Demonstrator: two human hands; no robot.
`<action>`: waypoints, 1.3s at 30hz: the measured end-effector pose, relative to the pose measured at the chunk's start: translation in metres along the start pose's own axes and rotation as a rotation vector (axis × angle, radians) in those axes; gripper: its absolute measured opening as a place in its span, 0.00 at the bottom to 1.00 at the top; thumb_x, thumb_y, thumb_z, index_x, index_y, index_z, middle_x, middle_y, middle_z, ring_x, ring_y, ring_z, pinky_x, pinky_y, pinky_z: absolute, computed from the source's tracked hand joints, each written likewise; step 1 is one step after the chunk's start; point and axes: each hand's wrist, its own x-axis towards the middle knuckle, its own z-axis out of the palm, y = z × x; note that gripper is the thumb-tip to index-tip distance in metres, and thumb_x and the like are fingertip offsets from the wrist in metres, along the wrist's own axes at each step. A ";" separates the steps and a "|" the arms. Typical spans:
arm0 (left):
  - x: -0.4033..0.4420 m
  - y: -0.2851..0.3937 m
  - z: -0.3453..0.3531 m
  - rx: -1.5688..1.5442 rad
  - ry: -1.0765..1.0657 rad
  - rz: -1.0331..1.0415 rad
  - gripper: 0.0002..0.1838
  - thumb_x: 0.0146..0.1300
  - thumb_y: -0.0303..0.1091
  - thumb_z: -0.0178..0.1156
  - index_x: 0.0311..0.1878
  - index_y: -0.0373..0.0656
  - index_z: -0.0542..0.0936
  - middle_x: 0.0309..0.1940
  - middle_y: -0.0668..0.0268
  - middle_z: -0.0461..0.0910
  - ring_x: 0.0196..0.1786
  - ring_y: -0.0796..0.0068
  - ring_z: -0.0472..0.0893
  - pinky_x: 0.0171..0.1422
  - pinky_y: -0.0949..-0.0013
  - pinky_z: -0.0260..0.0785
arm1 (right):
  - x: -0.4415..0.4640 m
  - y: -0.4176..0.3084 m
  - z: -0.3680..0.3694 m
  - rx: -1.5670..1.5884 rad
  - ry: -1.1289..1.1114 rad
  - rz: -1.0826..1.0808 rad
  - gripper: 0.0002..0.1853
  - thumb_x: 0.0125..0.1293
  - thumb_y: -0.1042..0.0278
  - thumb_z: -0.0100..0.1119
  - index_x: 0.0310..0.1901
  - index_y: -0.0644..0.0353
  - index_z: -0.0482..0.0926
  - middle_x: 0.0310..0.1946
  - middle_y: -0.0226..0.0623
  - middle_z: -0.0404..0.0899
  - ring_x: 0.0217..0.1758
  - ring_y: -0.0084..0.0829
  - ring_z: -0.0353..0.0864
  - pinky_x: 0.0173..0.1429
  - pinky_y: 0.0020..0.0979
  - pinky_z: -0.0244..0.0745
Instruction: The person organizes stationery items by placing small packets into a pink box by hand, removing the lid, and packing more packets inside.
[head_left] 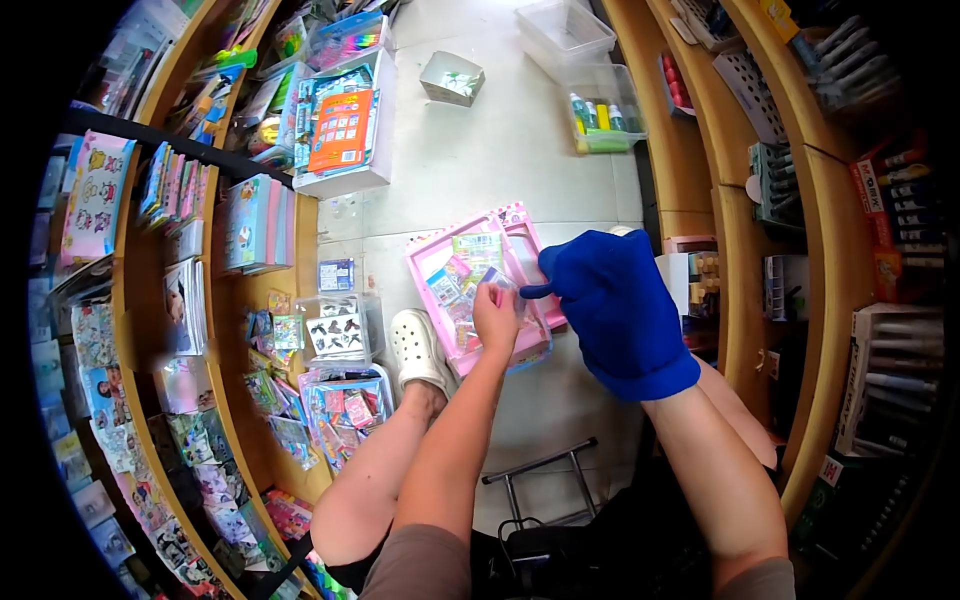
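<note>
A shallow pink box (437, 318) lies tilted on the floor between my feet, holding several small packets with colourful print (478, 247). Inside it, my left hand (497, 318) has its fingers closed at a small purplish, clear-looking packet; their grip partly hides it. Blue cloth, like a glove or mitten (625, 315), covers my right hand to the wrist. A narrow blue tip of it points left toward my left fingers, over the box's right side. The fingers under the cloth are hidden.
Wooden shelves of stationery (820, 200) line both sides. A clear bin with bottles (605, 110) stands at the back right, a small open box (452, 80) at the back. Clear tubs of packets (345, 405) sit left of my white clog (418, 350). A metal frame (540, 470) is near me.
</note>
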 end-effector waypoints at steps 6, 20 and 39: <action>-0.024 0.112 -0.053 -1.198 -0.184 -0.157 0.06 0.63 0.29 0.56 0.41 0.39 0.74 0.32 0.70 0.77 0.34 0.85 0.74 0.39 0.80 0.67 | 0.004 -0.026 -0.012 -0.689 -0.138 -0.217 0.08 0.45 0.72 0.58 0.27 0.57 0.70 0.24 0.34 0.66 0.29 0.32 0.68 0.44 0.30 0.63; -0.048 0.177 -0.042 -0.311 0.275 0.281 0.10 0.66 0.32 0.45 0.42 0.34 0.68 0.41 0.52 0.71 0.47 0.56 0.70 0.53 0.60 0.60 | -0.016 0.006 0.023 1.384 -0.176 0.717 0.15 0.70 0.56 0.42 0.52 0.51 0.71 0.45 0.27 0.74 0.48 0.21 0.71 0.52 0.25 0.67; -0.125 0.234 -0.098 -0.729 -0.357 0.251 0.03 0.64 0.22 0.51 0.39 0.37 0.67 0.34 0.58 0.81 0.43 0.76 0.79 0.47 0.76 0.69 | -0.006 0.030 -0.036 1.141 0.202 0.648 0.21 0.68 0.52 0.42 0.23 0.56 0.69 0.23 0.41 0.75 0.33 0.36 0.75 0.38 0.30 0.67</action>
